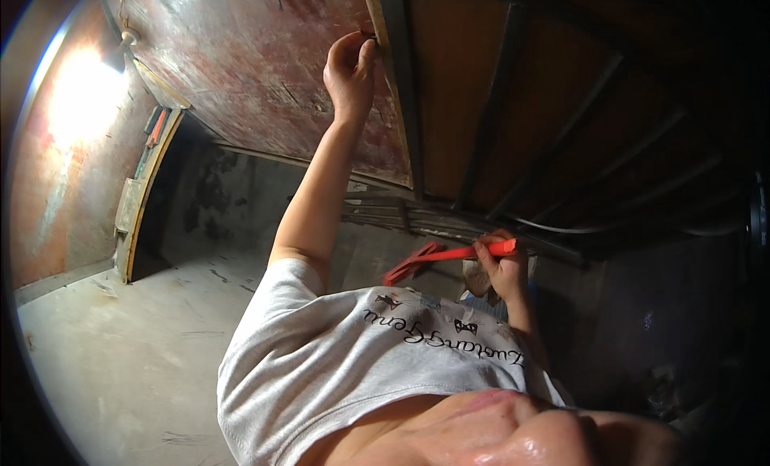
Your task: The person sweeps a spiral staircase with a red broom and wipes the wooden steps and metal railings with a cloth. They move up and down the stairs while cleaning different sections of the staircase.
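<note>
My left hand (351, 75) is raised against a worn, reddish formwork panel (264, 63). Its thumb and fingers pinch a small dark piece (369, 36) at the panel's wood-coloured edge; the fingers hide most of it, and it may be a nail. Lower on the right, in front of my chest, my right hand (506, 267) grips a red hammer (451, 253) by its handle. The hammer's darker red head (412, 264) points left, apart from the panel.
Right of the panel runs a dark framework with ribs (493, 99). A lit bulb (90, 99) glares at the far left. Tools with orange and dark handles (157, 126) sit by an upright board edge (150, 183). A pale cable (553, 228) crosses the framework. Grey concrete (120, 358) lies lower left.
</note>
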A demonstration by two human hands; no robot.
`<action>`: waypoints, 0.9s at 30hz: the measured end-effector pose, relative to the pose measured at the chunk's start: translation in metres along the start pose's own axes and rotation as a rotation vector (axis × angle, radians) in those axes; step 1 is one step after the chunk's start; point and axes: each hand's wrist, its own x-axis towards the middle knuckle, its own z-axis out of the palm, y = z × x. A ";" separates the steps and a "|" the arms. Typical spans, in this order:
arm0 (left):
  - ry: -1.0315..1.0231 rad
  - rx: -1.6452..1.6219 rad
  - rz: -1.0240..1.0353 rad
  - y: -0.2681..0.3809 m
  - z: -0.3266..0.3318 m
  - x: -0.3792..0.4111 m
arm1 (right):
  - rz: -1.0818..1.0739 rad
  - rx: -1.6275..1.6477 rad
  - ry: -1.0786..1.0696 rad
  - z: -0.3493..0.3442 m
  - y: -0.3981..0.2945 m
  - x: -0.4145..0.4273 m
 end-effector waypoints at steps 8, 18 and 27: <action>0.014 -0.320 -0.181 -0.005 0.012 0.006 | 0.024 -0.006 -0.012 0.000 -0.001 -0.004; 0.025 -0.414 -0.220 0.002 0.011 -0.005 | -0.003 0.018 -0.028 0.011 0.008 0.000; 0.084 -0.367 -0.233 -0.001 0.024 -0.022 | -0.044 0.025 -0.079 0.014 0.014 -0.002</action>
